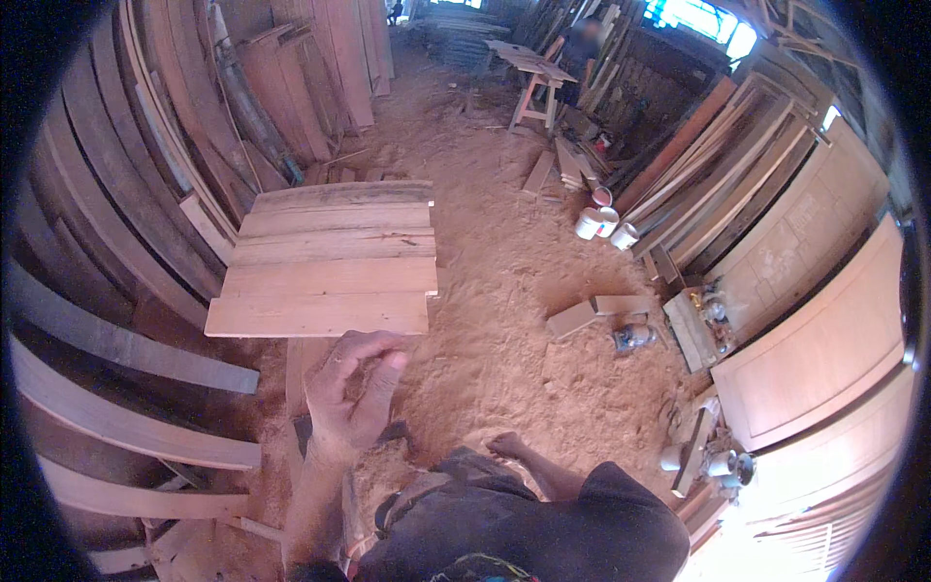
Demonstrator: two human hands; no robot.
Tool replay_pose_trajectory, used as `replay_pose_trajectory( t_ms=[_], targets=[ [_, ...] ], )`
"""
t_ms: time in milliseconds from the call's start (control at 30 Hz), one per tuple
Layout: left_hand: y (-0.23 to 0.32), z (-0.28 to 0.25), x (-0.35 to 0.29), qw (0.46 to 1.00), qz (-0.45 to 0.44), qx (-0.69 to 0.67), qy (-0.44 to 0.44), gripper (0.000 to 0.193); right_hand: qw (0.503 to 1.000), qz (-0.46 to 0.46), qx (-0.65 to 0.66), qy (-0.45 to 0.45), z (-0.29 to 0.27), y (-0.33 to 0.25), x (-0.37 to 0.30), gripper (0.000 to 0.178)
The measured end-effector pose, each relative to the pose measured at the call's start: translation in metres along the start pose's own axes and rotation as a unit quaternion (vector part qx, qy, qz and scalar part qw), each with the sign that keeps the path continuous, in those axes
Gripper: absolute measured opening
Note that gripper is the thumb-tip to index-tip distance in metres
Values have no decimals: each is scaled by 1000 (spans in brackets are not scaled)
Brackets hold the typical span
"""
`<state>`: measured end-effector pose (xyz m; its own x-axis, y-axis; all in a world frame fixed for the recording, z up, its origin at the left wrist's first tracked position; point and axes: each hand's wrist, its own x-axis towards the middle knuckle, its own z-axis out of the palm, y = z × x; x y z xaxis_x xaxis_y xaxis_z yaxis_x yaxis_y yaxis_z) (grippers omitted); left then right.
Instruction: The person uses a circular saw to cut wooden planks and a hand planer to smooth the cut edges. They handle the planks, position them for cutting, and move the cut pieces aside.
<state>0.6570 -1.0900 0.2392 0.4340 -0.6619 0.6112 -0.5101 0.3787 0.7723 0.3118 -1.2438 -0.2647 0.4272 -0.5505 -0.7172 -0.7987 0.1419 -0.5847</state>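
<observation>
My left hand (pixel 354 388) is raised at the near edge of a panel of wooden boards (pixel 330 276), fingers bent round and drawn in close to the thumb tip. Whatever sits between those fingertips, if anything, is too small to make out. Several pale planks lie side by side in the panel, their right ends uneven. One plank has a dark crack near its right end. Below my left wrist shows part of a wooden support (pixel 308 373). My right hand (pixel 504 445) hangs low in front of my dark shirt, away from the panel; its fingers are small and unclear.
Tall planks (pixel 175 126) lean along the left, with curved board ends (pixel 145 427) jutting toward me. Sawdust covers the floor. At right are white buckets (pixel 589 224), a power tool (pixel 634 337), wood blocks (pixel 572 319) and leaning door panels (pixel 815 339). A person (pixel 582 48) stands by a far workbench (pixel 531 66).
</observation>
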Motion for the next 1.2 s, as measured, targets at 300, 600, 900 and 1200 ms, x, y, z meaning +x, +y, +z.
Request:
replay_pose_trajectory(
  t_ms=[300,600,900,1200],
  targets=[
    [76,-25,14,955,289,-14,-68,18,968,-190,-157,54,51,30,44,51],
    [147,-38,-11,973,230,18,-7,25,983,-152,-93,47,39,-58,15,47],
    [155,-24,-32,969,229,-26,90,21,989,-134,-63,-11,19,1,26,42],
    [151,-39,-25,954,271,31,122,16,993,-99,-64,-31,19,-5,55,32]
  ],
)
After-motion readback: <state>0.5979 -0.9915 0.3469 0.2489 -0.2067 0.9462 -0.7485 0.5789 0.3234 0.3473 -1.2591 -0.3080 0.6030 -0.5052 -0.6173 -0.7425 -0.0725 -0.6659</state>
